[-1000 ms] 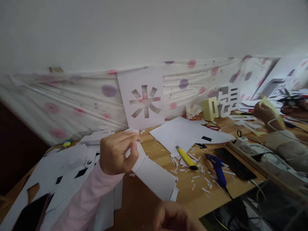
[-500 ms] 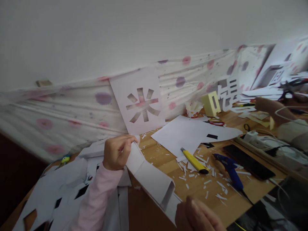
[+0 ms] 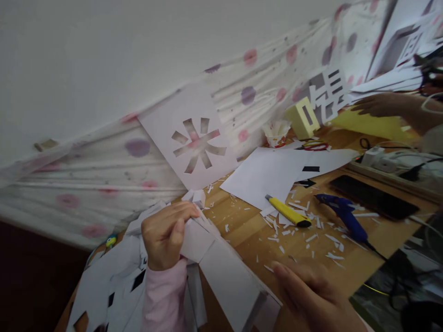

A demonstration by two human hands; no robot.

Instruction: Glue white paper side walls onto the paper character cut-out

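Observation:
My left hand (image 3: 165,235), in a pink sleeve, pinches the far end of a long folded white paper piece (image 3: 224,272) that lies across the wooden table (image 3: 346,263). My right hand (image 3: 311,295) is at the bottom edge with fingers spread, beside the near end of that paper; whether it touches the paper I cannot tell. A yellow utility knife (image 3: 285,212) and a blue glue gun (image 3: 341,216) lie to the right among paper scraps.
A white sheet with a cut-out character (image 3: 194,143) leans on the dotted cloth at the back. Cut white sheets (image 3: 110,286) pile at left. Another person's hand (image 3: 384,106) rests on yellow paper (image 3: 367,124) at far right. A black phone (image 3: 374,203), power strip (image 3: 384,161) and red scissors (image 3: 314,146) lie nearby.
The view tilted and dropped lower. My right hand rose into view and opened beside the paper's near end. My left hand kept its pinch. The other person's hand came down onto the yellow paper.

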